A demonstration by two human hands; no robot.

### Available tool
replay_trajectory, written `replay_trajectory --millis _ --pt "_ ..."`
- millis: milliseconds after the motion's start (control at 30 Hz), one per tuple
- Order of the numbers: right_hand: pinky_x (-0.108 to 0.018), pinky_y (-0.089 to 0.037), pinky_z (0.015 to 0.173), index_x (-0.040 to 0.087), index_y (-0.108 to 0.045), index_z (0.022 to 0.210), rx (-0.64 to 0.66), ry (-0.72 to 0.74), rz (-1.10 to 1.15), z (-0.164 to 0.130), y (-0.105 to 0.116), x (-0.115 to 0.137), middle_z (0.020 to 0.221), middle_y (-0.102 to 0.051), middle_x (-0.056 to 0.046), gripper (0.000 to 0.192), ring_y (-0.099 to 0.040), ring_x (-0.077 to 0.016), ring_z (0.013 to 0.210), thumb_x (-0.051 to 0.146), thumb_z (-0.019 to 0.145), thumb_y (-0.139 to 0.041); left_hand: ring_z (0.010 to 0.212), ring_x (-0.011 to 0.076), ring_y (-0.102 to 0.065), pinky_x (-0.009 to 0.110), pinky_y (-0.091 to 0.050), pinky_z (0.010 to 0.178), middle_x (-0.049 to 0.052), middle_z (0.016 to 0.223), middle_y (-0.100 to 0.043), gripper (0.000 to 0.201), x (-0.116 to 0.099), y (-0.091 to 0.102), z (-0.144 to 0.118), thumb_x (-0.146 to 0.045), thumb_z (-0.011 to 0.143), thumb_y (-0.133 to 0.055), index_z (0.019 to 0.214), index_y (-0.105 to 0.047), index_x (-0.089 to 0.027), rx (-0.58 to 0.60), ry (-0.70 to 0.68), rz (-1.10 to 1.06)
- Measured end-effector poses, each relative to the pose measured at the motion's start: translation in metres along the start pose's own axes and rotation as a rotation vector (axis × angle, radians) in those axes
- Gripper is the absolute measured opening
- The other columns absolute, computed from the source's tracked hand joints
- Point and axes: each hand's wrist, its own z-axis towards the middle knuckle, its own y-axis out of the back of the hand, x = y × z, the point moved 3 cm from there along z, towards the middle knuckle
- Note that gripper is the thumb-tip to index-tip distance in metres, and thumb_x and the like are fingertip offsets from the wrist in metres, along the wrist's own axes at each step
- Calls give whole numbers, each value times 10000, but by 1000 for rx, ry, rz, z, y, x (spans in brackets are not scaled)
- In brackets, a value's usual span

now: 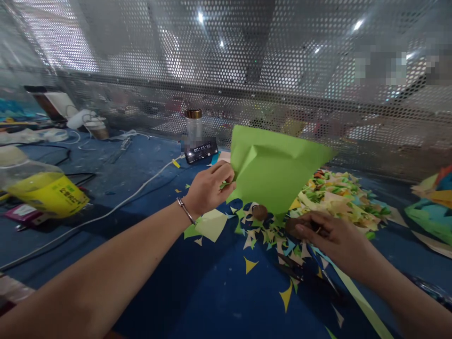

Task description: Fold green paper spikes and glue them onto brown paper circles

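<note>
My left hand (213,186) is closed on the left edge of a sheet of green paper (275,167), which stands up above the table, creased near its top. My right hand (326,233) is lower and to the right, its thumb and fingers pinching a round brown disc (292,228) near the sheet's bottom corner. A second round brown piece (260,213) lies among paper scraps (252,235) below the sheet. Under my right hand is a thin blue and dark tool (323,268), partly in shadow; its kind is unclear. A pale green paper piece (212,224) lies below my left wrist.
A heap of coloured paper bits (342,200) rises at the right. Behind stand a phone showing a timer (201,151) and a clear jar (193,127), before a perforated metal panel (212,61). A white cable (127,200) and a yellow-labelled bottle (45,188) occupy the left.
</note>
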Motion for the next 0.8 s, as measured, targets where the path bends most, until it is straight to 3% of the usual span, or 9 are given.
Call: replay_trajectory --millis 167,300,467,600,667,800 --pt "-369 -531 506 252 -771 1085 -2 -14 57 1 10 4 909 -792 -118 460 -727 -289 660 657 958 -595 595 121 -392 279 -416 612 -47 712 -435 277 3 -1 -3 -181 941 -551 780 -341 -261 -307 -36 -99" --pt "-342 -585 524 254 -782 1058 -80 31 57 1 16 11 937 -800 -103 431 -755 -277 705 636 965 -606 535 90 -345 238 -349 526 -79 675 -366 301 3 -5 -1 -125 916 -601 784 -362 -252 -414 -65 -224" --pt "-312 -593 512 260 -801 1030 -243 126 82 -4 26 18 942 -816 -87 370 -767 -261 691 586 966 -638 518 76 -331 229 -324 505 -85 669 -349 309 0 -6 1 -122 912 -617 777 -369 -246 -422 10 -315" --pt "-323 -597 516 245 -804 1035 -344 97 114 -7 31 20 873 -818 -74 408 -752 -254 622 618 926 -677 530 77 -379 234 -371 524 -82 669 -396 264 -4 -11 0 -154 893 -639 811 -405 -246 -351 111 -449" --pt "-315 -579 498 247 -806 962 -380 82 108 -8 32 24 781 -796 -60 424 -741 -253 604 646 907 -673 534 89 -465 236 -424 523 -81 680 -479 260 -5 -15 1 -188 869 -679 945 -440 -257 -298 227 -645" --pt "-325 -546 477 252 -797 861 -427 20 166 -9 34 29 618 -722 -46 449 -713 -262 568 686 863 -681 802 207 -726 341 -616 666 41 985 -721 650 -10 -21 2 -289 849 -752 1372 -366 -263 -225 483 -1081"
